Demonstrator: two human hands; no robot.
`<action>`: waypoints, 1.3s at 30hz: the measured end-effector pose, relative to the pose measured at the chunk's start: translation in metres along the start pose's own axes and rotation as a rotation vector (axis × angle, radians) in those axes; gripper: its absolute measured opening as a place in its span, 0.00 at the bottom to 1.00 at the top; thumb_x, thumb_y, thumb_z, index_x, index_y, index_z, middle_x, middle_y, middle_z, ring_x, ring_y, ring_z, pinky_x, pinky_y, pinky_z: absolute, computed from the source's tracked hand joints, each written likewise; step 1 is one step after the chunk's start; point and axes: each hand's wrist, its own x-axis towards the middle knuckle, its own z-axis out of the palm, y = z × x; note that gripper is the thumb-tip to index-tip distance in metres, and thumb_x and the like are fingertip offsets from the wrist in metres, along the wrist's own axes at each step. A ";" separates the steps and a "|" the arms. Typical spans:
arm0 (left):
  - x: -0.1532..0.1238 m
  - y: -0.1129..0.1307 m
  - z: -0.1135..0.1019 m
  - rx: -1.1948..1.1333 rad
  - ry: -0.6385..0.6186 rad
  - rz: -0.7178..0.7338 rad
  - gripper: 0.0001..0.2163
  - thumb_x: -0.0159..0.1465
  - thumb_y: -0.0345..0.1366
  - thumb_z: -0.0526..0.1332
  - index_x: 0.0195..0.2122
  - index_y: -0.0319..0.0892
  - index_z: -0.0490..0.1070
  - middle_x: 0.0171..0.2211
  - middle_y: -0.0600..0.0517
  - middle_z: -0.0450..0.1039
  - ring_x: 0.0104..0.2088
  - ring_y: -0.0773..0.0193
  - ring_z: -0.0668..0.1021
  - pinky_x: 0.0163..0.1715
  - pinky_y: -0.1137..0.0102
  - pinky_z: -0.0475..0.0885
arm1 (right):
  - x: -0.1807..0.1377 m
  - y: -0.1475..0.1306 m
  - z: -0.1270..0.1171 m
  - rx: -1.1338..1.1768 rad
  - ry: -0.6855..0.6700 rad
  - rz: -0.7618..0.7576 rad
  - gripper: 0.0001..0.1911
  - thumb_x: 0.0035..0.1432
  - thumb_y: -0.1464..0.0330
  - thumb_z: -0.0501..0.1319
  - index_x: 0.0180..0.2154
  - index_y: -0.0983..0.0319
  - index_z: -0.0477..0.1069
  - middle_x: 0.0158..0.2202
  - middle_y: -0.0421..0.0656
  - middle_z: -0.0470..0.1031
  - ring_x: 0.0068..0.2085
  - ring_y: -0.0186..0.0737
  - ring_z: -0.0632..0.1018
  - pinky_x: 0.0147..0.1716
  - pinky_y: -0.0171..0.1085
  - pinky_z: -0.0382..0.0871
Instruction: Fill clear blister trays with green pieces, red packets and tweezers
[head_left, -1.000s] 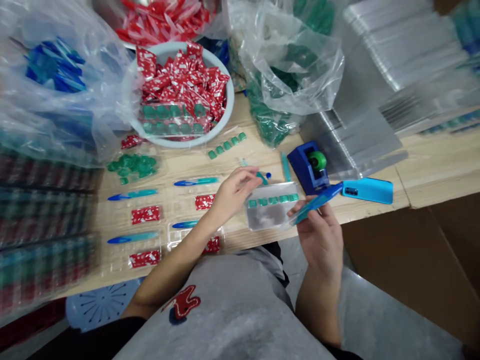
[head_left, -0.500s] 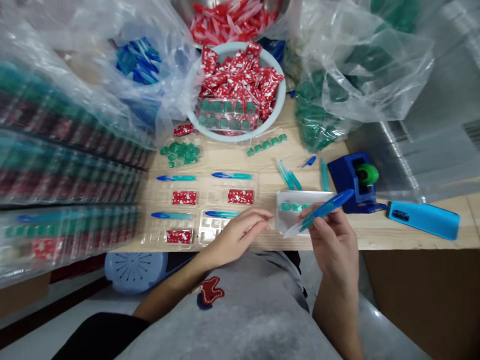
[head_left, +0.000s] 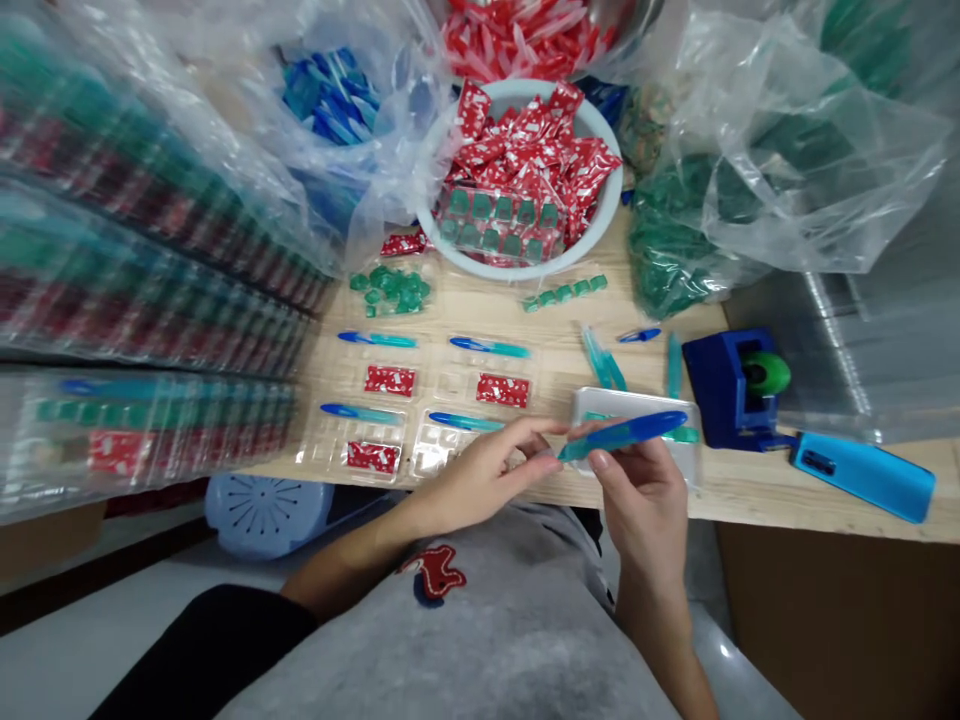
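Observation:
My right hand (head_left: 643,490) grips a blue-and-teal pen (head_left: 626,432) between thumb and fingers, its blue end pointing right. At the pen's left tip, my left hand (head_left: 499,470) closes thumb and fingertips on it. Below the pen is a shallow whitish tray (head_left: 686,465) with green pieces showing at its sides; the hands hide part of it. Left of my hands lie clear plastic trays (head_left: 304,450) in two rows. Blue-and-teal pens (head_left: 491,347) lie in them, and several hold red patterned packets (head_left: 502,390).
Red packets (head_left: 517,150) fill a pale bowl (head_left: 611,190) at the back. Green cubes (head_left: 390,290) lie before it. A blue tape dispenser (head_left: 716,390), a blue phone (head_left: 862,475) and teal tubes (head_left: 604,360) are on the right. Packed clear trays (head_left: 150,430) stand stacked on the left.
My right hand has brought the pen left and turned it flatter. My left hand has met its left tip, where a pale end showed before. The view has shifted.

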 end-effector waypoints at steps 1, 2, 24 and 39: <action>0.000 -0.001 0.001 -0.036 0.017 -0.004 0.12 0.67 0.39 0.58 0.51 0.45 0.68 0.36 0.52 0.76 0.35 0.66 0.78 0.31 0.72 0.72 | 0.000 0.001 -0.001 -0.005 0.022 0.002 0.06 0.55 0.66 0.69 0.37 0.55 0.76 0.33 0.38 0.80 0.35 0.36 0.79 0.37 0.36 0.74; -0.001 0.000 0.001 -0.071 0.030 -0.003 0.11 0.67 0.39 0.57 0.49 0.44 0.69 0.32 0.53 0.75 0.32 0.66 0.77 0.30 0.72 0.71 | 0.001 0.001 -0.001 -0.010 0.043 0.003 0.06 0.55 0.65 0.69 0.36 0.55 0.76 0.31 0.37 0.79 0.32 0.35 0.78 0.35 0.35 0.73; 0.003 0.026 -0.013 -0.173 0.095 0.210 0.10 0.66 0.44 0.61 0.40 0.44 0.77 0.38 0.49 0.81 0.40 0.61 0.82 0.43 0.68 0.77 | -0.013 -0.029 0.014 -0.410 -0.313 -0.107 0.15 0.66 0.67 0.57 0.52 0.52 0.73 0.37 0.40 0.77 0.38 0.37 0.77 0.40 0.38 0.74; -0.007 0.038 0.003 -0.425 0.222 0.383 0.08 0.66 0.42 0.62 0.41 0.49 0.79 0.37 0.54 0.79 0.44 0.67 0.79 0.49 0.73 0.73 | -0.022 -0.054 0.019 -1.068 -0.137 -0.747 0.13 0.68 0.71 0.55 0.51 0.69 0.70 0.33 0.45 0.77 0.32 0.36 0.76 0.31 0.35 0.70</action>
